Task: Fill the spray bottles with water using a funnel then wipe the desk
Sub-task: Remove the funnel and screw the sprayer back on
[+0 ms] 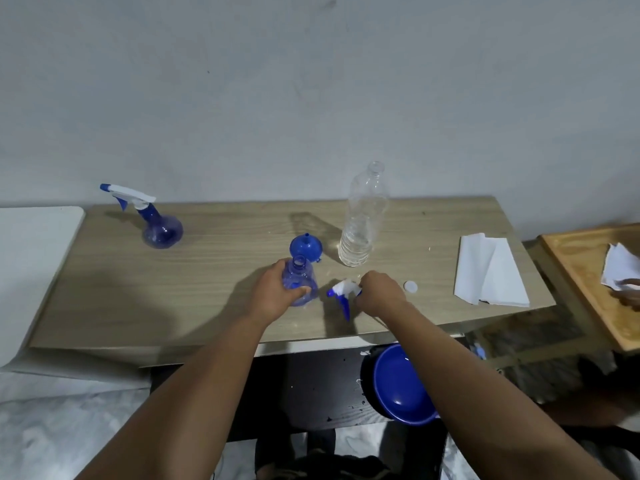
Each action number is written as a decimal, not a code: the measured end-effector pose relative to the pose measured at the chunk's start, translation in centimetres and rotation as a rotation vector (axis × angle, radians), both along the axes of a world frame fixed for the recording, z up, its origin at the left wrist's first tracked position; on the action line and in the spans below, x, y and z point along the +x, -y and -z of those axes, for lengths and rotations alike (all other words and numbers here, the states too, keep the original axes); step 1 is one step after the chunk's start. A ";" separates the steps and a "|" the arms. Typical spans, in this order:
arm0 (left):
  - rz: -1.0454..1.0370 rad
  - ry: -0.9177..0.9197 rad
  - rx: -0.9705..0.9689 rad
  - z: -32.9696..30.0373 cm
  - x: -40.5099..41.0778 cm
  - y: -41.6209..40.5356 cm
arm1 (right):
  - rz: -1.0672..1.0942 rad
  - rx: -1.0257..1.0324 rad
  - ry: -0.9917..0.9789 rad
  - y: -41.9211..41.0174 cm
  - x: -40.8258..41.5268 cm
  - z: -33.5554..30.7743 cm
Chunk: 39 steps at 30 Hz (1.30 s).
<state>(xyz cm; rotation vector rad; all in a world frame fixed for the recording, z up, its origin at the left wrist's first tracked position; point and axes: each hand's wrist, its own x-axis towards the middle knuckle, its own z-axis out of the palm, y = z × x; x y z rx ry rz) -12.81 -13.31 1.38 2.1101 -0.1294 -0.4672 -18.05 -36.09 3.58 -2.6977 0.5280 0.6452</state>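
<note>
Left hand (273, 294) grips the open spray bottle (300, 284) upright. Right hand (379, 294), beside it, pinches the trigger sprayer head (341, 292), apparently lifted off the desk (207, 271). I'd seat it square, then twist. Funnel (305, 247) lies just beyond; water bottle (363, 223) stands nearby. Paper towel (490, 271) far right.

Plain domestic room, likely home. Evidence: bare pale grey painted wall (311, 81) with scuffs; light wood-grain laminate desk (207, 289) pushed against it; white furniture surface (31, 258) at left; orange-brown wooden tray (585, 271) at right; blue plastic basin (398, 386) on floor below desk.
</note>
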 end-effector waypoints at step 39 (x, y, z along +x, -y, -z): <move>0.007 -0.048 -0.148 0.9 -0.1 -0.6 | 0.010 0.850 0.511 -6.8 2.5 -1.8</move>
